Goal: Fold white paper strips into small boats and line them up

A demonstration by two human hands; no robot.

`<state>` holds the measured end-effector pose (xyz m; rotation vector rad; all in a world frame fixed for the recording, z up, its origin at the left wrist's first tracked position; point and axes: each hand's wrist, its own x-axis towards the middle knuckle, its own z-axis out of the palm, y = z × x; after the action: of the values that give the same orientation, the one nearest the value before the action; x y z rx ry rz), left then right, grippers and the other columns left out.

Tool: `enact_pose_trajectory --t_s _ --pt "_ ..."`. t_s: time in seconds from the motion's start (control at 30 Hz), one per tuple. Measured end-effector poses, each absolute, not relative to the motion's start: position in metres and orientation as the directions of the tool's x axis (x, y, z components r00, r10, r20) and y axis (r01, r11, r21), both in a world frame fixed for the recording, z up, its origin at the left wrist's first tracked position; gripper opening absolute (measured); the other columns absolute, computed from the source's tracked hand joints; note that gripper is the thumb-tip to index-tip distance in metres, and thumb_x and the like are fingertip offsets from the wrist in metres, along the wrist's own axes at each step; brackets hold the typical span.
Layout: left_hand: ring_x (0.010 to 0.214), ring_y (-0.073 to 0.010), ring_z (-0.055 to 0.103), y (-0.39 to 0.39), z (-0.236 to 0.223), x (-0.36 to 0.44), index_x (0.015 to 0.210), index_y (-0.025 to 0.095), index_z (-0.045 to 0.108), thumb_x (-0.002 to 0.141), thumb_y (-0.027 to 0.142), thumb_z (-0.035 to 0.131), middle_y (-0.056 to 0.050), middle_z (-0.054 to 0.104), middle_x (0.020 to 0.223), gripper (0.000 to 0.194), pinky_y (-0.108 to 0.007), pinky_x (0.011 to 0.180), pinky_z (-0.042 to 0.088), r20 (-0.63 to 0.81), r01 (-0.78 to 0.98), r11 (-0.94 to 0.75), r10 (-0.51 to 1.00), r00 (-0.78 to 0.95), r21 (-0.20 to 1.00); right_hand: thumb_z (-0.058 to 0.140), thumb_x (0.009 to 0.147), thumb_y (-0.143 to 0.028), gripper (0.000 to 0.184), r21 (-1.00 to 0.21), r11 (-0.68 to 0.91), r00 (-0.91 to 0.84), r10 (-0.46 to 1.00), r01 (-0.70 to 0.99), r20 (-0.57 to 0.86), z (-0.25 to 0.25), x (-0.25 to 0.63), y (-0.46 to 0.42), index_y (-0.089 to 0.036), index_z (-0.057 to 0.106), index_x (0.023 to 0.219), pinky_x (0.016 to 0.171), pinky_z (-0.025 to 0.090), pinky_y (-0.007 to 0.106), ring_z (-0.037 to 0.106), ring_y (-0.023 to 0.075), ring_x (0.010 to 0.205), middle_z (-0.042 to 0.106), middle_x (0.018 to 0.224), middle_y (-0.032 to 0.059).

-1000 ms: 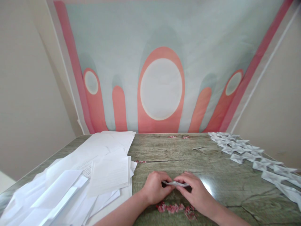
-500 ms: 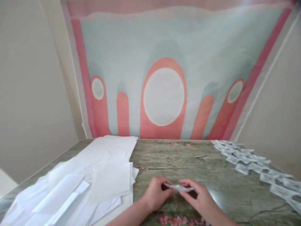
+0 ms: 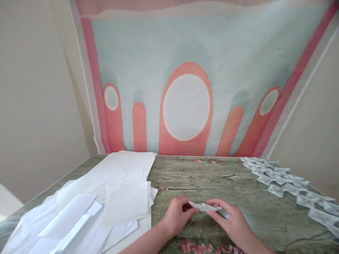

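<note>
Between my two hands is a small folded white paper boat point(image 3: 203, 206), held level just above the wood-patterned table point(image 3: 182, 176). My left hand point(image 3: 177, 215) pinches its left end between thumb and fingers. The right end is pinched by my right hand point(image 3: 227, 215), thumb below and fingers above. Its pointed tips stick out at both sides, while the fingertips cover part of the folds. Similar folded paper boats point(image 3: 288, 188) stand in rows along the table's right side.
Loose white sheets point(image 3: 127, 162) are heaped on the left, with a stack of smaller square sheets point(image 3: 127, 204) and folded strips point(image 3: 69, 215) on top. Behind the table's far edge hangs a pink and pale-blue patterned cloth point(image 3: 143, 56).
Both hands keep hold of the paper boat, which now shows more of its front side. My right hand has shifted slightly right, and the whole view has moved a little.
</note>
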<state>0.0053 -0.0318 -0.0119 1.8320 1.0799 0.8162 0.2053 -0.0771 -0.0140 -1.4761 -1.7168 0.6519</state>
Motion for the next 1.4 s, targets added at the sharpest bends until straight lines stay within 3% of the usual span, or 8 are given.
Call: enact_pose_trajectory --t_s 0.2,0.33,0.47,0.57,1.0,1.23,1.4 --pt "0.054 -0.0106 0.042 -0.028 -0.017 0.005 0.066 0.012 0.064 0.071 0.03 0.063 0.003 0.052 0.055 0.019 -0.02 0.052 0.03 0.104 0.334 -0.234 0.926 0.364 0.913 0.056 0.079 -0.041 0.03 -0.795 0.223 -0.048 0.97 0.565 0.238 -0.019 0.211 -0.074 -0.024 0.06 0.103 0.082 0.045 0.027 0.06 0.0195 0.091 0.066 0.098 0.0021" --pt "0.056 -0.0115 0.044 -0.028 -0.013 0.005 0.067 0.012 0.065 0.072 0.028 0.061 0.002 0.054 0.058 0.017 -0.02 0.053 0.033 0.128 0.311 -0.237 0.934 0.333 0.92 0.047 0.086 -0.042 0.026 -0.819 0.242 -0.013 0.961 0.521 0.276 -0.02 0.213 -0.072 -0.024 0.061 0.097 0.08 0.044 0.024 0.06 0.0178 0.089 0.066 0.092 0.0013" --pt "0.063 -0.0138 0.051 -0.029 -0.005 0.004 0.079 0.015 0.068 0.078 0.028 0.055 -0.002 0.062 0.071 0.018 -0.021 0.059 0.037 0.208 0.29 -0.293 0.934 0.291 0.911 0.047 0.086 -0.042 0.025 -0.826 0.259 -0.004 0.955 0.5 0.297 -0.022 0.214 -0.069 -0.023 0.062 0.091 0.076 0.044 0.023 0.059 0.0171 0.085 0.066 0.087 0.0008" --pt "0.065 -0.0147 0.052 -0.029 -0.003 0.003 0.077 0.016 0.068 0.081 0.029 0.051 -0.002 0.062 0.07 0.022 -0.022 0.06 0.038 0.238 0.309 -0.318 0.933 0.27 0.896 0.048 0.086 -0.041 0.024 -0.822 0.272 -0.016 0.952 0.5 0.305 -0.022 0.214 -0.067 -0.022 0.063 0.091 0.076 0.044 0.023 0.059 0.0169 0.085 0.066 0.086 0.0008" --pt "0.066 -0.0145 0.056 -0.032 -0.005 0.002 0.076 0.019 0.068 0.078 0.023 0.053 -0.001 0.064 0.074 0.016 -0.022 0.063 0.041 0.231 0.44 -0.391 0.899 0.373 0.808 0.046 0.088 -0.039 0.026 -0.739 0.348 -0.144 0.934 0.577 0.328 -0.016 0.208 -0.072 -0.023 0.066 0.086 0.074 0.045 0.027 0.059 0.0178 0.079 0.066 0.081 0.0023" --pt "0.077 -0.0178 0.057 -0.03 -0.007 0.002 0.071 0.019 0.067 0.073 0.019 0.057 -0.003 0.062 0.079 0.01 -0.026 0.071 0.041 0.256 0.52 -0.451 0.878 0.404 0.725 0.046 0.087 -0.038 0.027 -0.691 0.358 -0.19 0.932 0.628 0.31 -0.011 0.207 -0.071 -0.023 0.067 0.08 0.072 0.044 0.029 0.056 0.0185 0.079 0.061 0.077 0.0029" --pt "0.081 -0.0197 0.056 -0.032 -0.004 0.003 0.071 0.02 0.066 0.071 0.019 0.06 -0.003 0.062 0.079 0.006 -0.028 0.074 0.04 0.259 0.583 -0.466 0.877 0.405 0.665 0.051 0.085 -0.037 0.021 -0.693 0.347 -0.186 0.936 0.632 0.3 -0.016 0.208 -0.07 -0.023 0.067 0.086 0.075 0.044 0.031 0.056 0.0194 0.083 0.061 0.082 0.0036"
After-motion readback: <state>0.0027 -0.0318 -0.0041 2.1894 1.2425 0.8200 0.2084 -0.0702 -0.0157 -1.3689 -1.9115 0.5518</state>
